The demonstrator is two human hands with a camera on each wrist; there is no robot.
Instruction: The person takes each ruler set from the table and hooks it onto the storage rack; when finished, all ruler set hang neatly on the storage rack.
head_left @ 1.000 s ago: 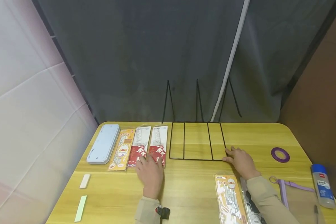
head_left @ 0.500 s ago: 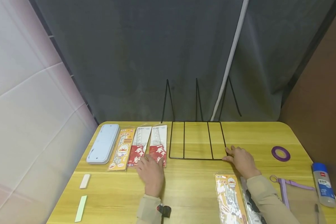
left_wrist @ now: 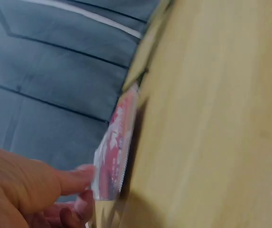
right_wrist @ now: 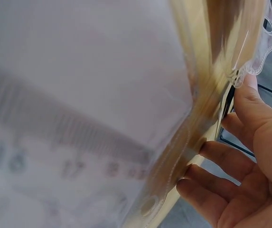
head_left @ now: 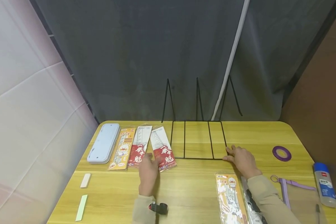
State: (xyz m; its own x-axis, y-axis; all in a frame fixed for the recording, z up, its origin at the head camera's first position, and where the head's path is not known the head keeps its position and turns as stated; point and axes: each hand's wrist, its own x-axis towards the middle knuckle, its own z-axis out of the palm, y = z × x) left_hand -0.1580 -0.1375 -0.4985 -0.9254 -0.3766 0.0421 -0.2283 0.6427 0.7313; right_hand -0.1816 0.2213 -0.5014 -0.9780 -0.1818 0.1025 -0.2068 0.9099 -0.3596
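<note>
My left hand (head_left: pixel 149 174) pinches the near left edge of a red-and-white ruler pack (head_left: pixel 163 149) in a clear sleeve. Up close in the left wrist view, thumb and fingertips meet at the edge of this pack (left_wrist: pixel 114 152), which tilts off the wood. A matching ruler pack (head_left: pixel 140 143) lies just left of it, beside an orange duck ruler pack (head_left: pixel 123 149). With thumb and forefinger my right hand (head_left: pixel 243 161) holds the near right corner of a black wire rack (head_left: pixel 198 158). A blurred clear ruler sleeve (right_wrist: pixel 79 142) fills much of the right wrist view.
A white tin case (head_left: pixel 104 143) lies far left, with a white eraser (head_left: pixel 85 180) and green strip (head_left: pixel 81 207) nearer. Another duck pack (head_left: pixel 231 199) lies under the right forearm's side. Purple tape (head_left: pixel 275 153), a mesh pouch (head_left: pixel 299 199) and a glue bottle (head_left: pixel 324 186) stand right.
My left hand has gone from resting over the two red packs to pinching the right one, whose near end has swung rightward over the rack's edge. The right hand stays put.
</note>
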